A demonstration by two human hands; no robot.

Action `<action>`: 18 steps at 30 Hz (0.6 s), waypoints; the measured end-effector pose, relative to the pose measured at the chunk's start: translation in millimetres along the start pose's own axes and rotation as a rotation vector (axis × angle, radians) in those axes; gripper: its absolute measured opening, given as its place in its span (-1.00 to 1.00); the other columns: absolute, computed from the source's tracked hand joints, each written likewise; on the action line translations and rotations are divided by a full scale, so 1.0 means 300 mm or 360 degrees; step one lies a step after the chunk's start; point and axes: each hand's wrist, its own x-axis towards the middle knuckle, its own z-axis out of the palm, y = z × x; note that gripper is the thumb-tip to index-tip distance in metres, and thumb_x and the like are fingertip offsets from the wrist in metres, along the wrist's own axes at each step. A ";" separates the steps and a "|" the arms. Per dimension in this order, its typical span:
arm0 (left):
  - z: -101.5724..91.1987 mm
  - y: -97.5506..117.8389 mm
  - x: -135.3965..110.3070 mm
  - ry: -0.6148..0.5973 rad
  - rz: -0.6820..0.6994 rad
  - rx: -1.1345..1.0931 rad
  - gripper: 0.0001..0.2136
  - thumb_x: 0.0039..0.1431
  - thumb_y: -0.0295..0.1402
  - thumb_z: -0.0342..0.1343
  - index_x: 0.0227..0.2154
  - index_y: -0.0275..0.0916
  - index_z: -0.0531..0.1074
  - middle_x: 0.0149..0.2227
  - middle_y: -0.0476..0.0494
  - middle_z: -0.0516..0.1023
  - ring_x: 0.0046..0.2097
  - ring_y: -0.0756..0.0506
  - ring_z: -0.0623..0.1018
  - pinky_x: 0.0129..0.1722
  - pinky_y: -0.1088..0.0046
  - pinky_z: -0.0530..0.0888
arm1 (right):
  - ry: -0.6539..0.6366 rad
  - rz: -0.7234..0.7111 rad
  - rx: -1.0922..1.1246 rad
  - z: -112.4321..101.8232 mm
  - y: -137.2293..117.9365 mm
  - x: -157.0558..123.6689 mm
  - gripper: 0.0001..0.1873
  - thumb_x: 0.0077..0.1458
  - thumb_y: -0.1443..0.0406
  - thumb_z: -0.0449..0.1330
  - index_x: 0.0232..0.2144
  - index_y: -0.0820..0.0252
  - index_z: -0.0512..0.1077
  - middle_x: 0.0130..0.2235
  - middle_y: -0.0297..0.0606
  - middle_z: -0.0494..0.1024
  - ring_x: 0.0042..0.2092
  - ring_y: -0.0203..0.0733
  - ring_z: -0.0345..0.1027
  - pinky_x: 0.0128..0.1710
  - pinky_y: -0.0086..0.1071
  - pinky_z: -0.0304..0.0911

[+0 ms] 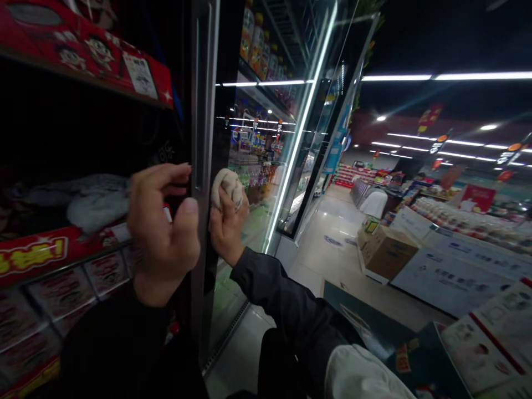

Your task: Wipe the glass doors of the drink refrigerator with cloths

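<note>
My right hand (pixel 229 226) presses a bunched, off-white cloth (pixel 224 185) against the glass door (pixel 257 183) of a drinks cooler, near the door's left edge. Its fingers are wrapped over the cloth. To the left, my left hand (pixel 162 235) is raised in front of the shelves, close to the metal door frame (pixel 203 138). That hand is empty, with thumb and fingers curved and a gap between them. Whether its fingertips touch the frame, I cannot tell. Behind the glass, several bottles (pixel 257 41) stand on the cooler's racks.
Red shelves of packaged goods (pixel 62 288) flank me on the left, with a crumpled plastic bag (pixel 97 202) on one. On the right are an open cardboard box (pixel 386 252), a white display counter (pixel 453 277) and printed boxes (pixel 490 343). A tiled aisle (pixel 328 221) runs between.
</note>
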 end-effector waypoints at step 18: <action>0.236 -0.235 -0.122 -0.0026 0.0189 0.0289 -0.43 0.41 -0.20 0.08 0.41 -0.29 0.37 0.22 -0.42 0.60 0.23 -0.34 0.58 0.23 0.12 0.37 | -0.0285 -0.0027 -0.0231 -0.120 0.496 0.147 -0.35 0.25 0.37 0.13 0.36 0.00 0.44 0.45 0.03 0.33 0.49 0.12 0.23 0.52 0.26 0.20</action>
